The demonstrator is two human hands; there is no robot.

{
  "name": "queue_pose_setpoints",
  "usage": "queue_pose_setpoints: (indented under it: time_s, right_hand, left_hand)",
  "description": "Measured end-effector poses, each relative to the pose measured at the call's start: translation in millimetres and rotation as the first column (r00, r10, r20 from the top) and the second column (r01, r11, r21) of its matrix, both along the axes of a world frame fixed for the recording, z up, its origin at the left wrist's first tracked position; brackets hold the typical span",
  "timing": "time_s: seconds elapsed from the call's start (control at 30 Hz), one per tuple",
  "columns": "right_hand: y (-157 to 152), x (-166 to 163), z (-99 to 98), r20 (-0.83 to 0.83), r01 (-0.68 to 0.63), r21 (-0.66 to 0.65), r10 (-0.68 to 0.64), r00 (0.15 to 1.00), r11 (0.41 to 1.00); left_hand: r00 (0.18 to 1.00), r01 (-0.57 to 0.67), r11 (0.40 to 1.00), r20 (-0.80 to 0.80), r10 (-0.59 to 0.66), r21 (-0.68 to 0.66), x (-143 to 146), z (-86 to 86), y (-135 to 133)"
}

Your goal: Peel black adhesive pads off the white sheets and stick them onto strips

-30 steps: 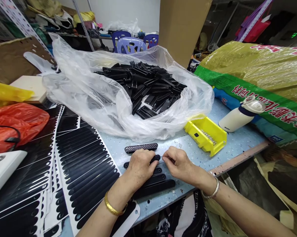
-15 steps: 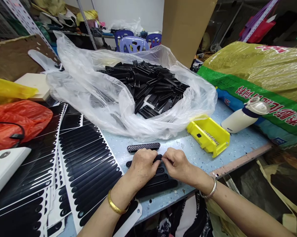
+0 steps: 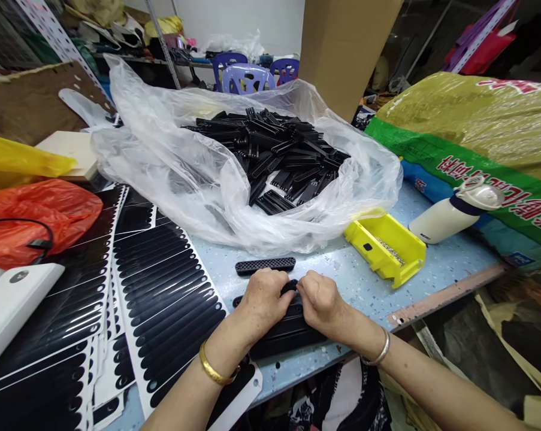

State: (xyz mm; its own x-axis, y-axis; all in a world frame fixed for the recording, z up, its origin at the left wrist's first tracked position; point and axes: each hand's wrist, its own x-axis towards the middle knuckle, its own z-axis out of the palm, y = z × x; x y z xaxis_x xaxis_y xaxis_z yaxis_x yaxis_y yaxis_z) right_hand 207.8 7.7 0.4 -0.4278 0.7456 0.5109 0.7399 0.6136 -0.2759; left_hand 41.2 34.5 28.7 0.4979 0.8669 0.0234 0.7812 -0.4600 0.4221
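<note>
My left hand (image 3: 265,302) is closed around a slim black plastic strip (image 3: 290,286) with rounded ends, whose far end pokes out between thumb and fingers. Close against that end, my right hand (image 3: 323,299) is pinched, and whatever lies between its fingertips is hidden. Beneath both hands several similar black strips (image 3: 288,339) lie side by side on the table, partly covered. Just beyond the left knuckles rests a black strip with a lattice face (image 3: 265,266).
A clear plastic bag (image 3: 270,233) heaped with black strips (image 3: 292,158) spreads across the back. To the right stand a yellow bin (image 3: 364,249) of small metal pieces and a white bottle (image 3: 445,220). Sheets of black adhesive strips (image 3: 166,299) cover the left, beside a red bag (image 3: 41,215).
Both hands stay together at the strip's end, with my right fingers curled slightly closer to it. The whole view has shifted a little, so things appear slightly further right.
</note>
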Motion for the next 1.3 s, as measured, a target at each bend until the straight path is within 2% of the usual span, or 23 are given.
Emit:
queue_pose_setpoints:
  time_s: [0.17, 0.37, 0.57, 0.73, 0.93, 1.1, 1.23, 1.3]
  right_hand:
    - [1, 0, -0.8, -0.036, -0.022, -0.007, 0.022, 0.999, 1.000]
    - [0, -3, 4.3, -0.058, -0.005, 0.043, 0.007, 0.998, 0.999]
    - [0, 1, 11.4, -0.071, -0.024, -0.058, 0.020, 0.997, 0.998]
    - [4, 28, 9.8, -0.163, 0.052, -0.110, -0.070, 0.984, 0.993]
    - [17, 70, -3.4, 0.093, 0.224, -0.082, -0.216, 0.972, 0.971]
    - [25, 76, 2.4, 0.122, 0.249, -0.112, -0.235, 0.964, 0.962]
    - [25, 63, 15.9, 0.030, 0.284, -0.130, -0.282, 0.959, 0.950]
    - [22, 49, 23.0, -0.107, 0.239, -0.236, -0.270, 0.957, 0.942]
  left_hand:
    - [0.996, -0.025, 0.999, 0.090, 0.027, -0.022, -1, -3.6, 1]
    - [0.990, -0.028, 0.999, 0.138, 0.034, -0.040, -2, -5.1, 1]
    - [0.985, -0.026, 0.996, 0.166, 0.039, -0.080, -3, -4.0, 2]
    - [0.983, -0.046, 0.993, 0.173, 0.065, -0.109, -2, -0.1, 3]
    - [0.979, -0.063, 0.990, 0.185, 0.086, -0.123, -1, 2.0, 2]
    - [0.983, -0.057, 0.993, 0.168, 0.073, -0.102, -1, 0.3, 2]
    - [0.986, -0.049, 0.994, 0.156, 0.063, -0.097, -1, 2.1, 3]
    - [0.986, -0.048, 0.994, 0.153, 0.063, -0.101, -1, 3.4, 3]
